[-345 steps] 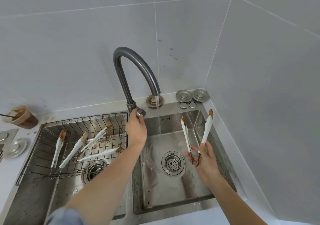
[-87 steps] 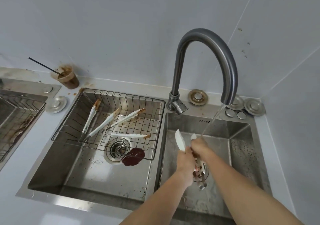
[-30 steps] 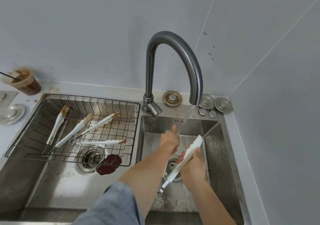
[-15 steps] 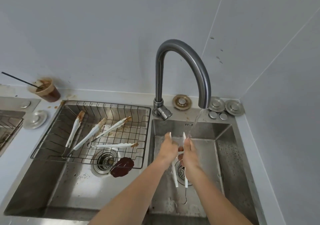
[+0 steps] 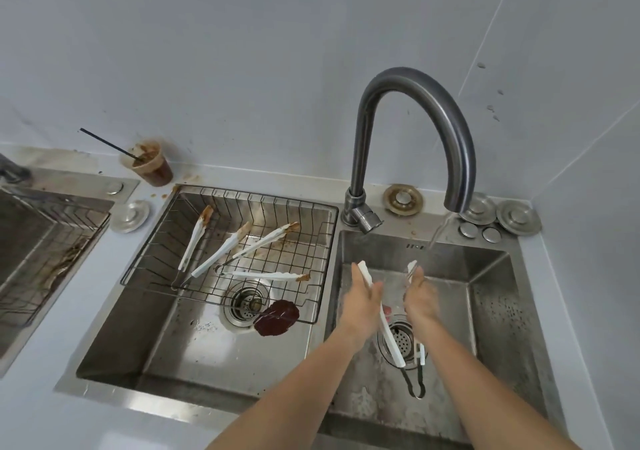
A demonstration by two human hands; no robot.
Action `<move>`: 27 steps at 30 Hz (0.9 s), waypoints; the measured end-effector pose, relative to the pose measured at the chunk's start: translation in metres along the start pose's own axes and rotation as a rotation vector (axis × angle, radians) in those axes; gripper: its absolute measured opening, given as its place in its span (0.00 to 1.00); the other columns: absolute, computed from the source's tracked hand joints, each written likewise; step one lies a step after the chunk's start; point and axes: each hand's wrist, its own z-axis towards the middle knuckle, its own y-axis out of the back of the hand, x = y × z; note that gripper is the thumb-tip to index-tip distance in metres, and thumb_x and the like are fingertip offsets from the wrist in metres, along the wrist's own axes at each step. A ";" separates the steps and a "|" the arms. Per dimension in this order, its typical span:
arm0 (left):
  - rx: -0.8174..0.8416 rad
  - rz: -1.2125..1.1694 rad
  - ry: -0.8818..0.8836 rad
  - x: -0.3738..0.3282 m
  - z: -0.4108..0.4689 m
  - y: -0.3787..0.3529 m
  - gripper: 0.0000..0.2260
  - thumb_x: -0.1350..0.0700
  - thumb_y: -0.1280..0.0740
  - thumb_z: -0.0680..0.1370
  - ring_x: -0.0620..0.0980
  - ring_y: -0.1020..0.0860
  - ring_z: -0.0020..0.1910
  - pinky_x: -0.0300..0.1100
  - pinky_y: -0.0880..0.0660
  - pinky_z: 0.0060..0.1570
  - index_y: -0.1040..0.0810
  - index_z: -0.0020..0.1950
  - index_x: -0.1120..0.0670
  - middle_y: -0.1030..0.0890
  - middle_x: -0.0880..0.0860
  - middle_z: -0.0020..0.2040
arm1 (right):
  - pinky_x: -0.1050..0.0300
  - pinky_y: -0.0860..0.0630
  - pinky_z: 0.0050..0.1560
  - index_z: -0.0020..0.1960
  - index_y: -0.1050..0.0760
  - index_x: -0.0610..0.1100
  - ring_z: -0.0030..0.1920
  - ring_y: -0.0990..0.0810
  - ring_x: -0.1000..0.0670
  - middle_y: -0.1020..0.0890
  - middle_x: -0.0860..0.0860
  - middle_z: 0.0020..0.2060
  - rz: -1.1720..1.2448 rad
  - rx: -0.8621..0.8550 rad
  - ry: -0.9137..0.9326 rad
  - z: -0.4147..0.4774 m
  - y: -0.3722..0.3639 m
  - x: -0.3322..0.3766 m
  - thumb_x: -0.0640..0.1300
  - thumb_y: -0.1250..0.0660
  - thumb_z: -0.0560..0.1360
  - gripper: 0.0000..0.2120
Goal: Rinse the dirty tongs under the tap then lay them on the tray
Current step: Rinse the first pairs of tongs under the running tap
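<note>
A: Biggest thing first?
B: The right sink basin [image 5: 491,297], with the tap [image 5: 412,110] running above the grip.
A: The hands?
B: The left hand [image 5: 360,297] and right hand [image 5: 420,294] each clasp one arm of the tongs [image 5: 391,339]. The tips point up into the stream; the hinge hangs below both wrists, over the drain [image 5: 401,340].

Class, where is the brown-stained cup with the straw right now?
The cup stands on the counter at the wall, far left, just behind the wire rack's back-left corner.
</note>
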 end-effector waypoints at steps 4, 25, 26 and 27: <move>-0.063 -0.018 0.046 0.013 0.003 0.001 0.08 0.56 0.38 0.80 0.53 0.19 0.36 0.44 0.18 0.36 0.30 0.59 0.55 0.21 0.59 0.44 | 0.51 0.29 0.39 0.56 0.28 0.38 0.41 0.24 0.45 0.21 0.40 0.48 0.145 0.009 -0.078 0.005 0.010 -0.035 0.53 0.53 0.82 0.22; -0.234 0.303 0.231 0.117 0.041 -0.023 0.08 0.61 0.34 0.77 0.48 0.30 0.33 0.32 0.36 0.35 0.22 0.38 0.59 0.25 0.56 0.32 | 0.48 0.24 0.56 0.51 0.18 0.37 0.48 0.19 0.40 0.16 0.40 0.46 -0.009 0.000 -0.202 -0.015 -0.020 -0.119 0.48 0.32 0.75 0.14; -0.267 0.341 0.236 0.121 0.041 -0.024 0.08 0.60 0.33 0.77 0.45 0.32 0.31 0.32 0.37 0.36 0.22 0.38 0.59 0.25 0.54 0.32 | 0.51 0.24 0.51 0.47 0.18 0.37 0.47 0.19 0.40 0.16 0.40 0.42 -0.027 -0.010 -0.200 -0.014 -0.022 -0.122 0.48 0.31 0.75 0.13; -0.288 0.379 0.242 0.124 0.043 -0.025 0.07 0.59 0.33 0.77 0.42 0.34 0.30 0.32 0.37 0.38 0.20 0.41 0.60 0.25 0.53 0.33 | 0.54 0.25 0.47 0.42 0.18 0.38 0.46 0.20 0.40 0.18 0.41 0.37 -0.047 -0.010 -0.197 -0.011 -0.024 -0.123 0.48 0.31 0.74 0.13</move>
